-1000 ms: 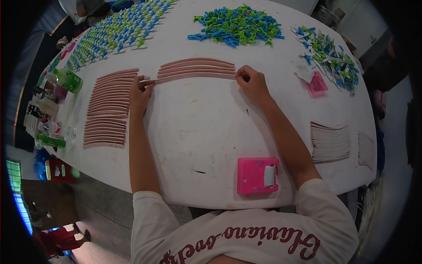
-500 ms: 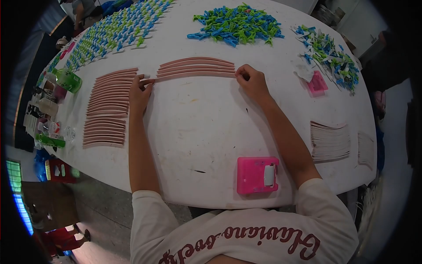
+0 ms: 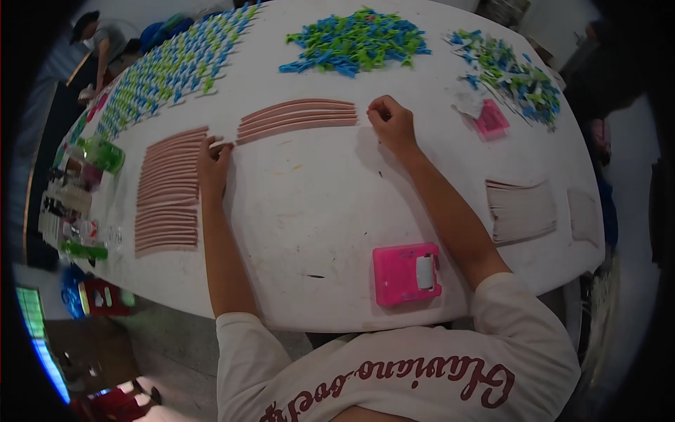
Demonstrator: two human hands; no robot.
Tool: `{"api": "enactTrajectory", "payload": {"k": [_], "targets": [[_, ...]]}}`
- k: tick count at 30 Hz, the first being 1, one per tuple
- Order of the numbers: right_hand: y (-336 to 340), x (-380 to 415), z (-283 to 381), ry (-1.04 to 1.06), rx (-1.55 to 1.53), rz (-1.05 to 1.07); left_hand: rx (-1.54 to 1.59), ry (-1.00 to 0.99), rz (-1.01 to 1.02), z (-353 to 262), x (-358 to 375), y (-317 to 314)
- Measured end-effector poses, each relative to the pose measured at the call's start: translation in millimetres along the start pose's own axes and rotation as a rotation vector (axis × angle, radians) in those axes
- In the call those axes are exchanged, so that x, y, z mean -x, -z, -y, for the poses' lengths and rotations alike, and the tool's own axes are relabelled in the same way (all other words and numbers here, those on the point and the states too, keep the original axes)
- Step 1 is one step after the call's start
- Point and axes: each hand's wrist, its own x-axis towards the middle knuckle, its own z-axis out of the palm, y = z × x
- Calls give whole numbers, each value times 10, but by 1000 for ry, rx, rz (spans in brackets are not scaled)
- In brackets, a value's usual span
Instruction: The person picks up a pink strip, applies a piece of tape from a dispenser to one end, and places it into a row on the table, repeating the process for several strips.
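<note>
Several curved pinkish-brown strips (image 3: 299,116) lie in a short row across the upper middle of the white table. My left hand (image 3: 214,169) rests at their left end, thumb and forefinger apart, with the thumb close to the end of the nearest strip. Just beyond their right end is my right hand (image 3: 394,125), fingers curled in a pinch and a small gap from the strips. Whether anything is between those fingertips is hidden. A larger stack of similar strips (image 3: 167,190) lies left of my left hand.
A pink tape dispenser (image 3: 404,274) sits near the front edge. Green and blue clips form a pile (image 3: 355,42), a second heap (image 3: 517,77) and neat rows (image 3: 179,67). Pale strips (image 3: 520,209) lie at right, bottles (image 3: 102,153) at left. A person (image 3: 109,42) is at far left.
My right hand has come away from the right end of the strips. My left hand stays at the left end. The whole view has shifted slightly.
</note>
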Motion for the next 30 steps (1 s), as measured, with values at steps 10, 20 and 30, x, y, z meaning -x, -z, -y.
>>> {"api": "enactTrajectory", "payload": {"k": [10, 20, 30], "targets": [[987, 896, 1019, 401, -60, 253, 97, -97, -207, 2, 122, 73], [3162, 2515, 271, 216, 775, 75, 302, -620, -306, -1440, 2158, 257], [3126, 2561, 209, 280, 829, 79, 486, -395, -336, -1815, 2917, -202]]}}
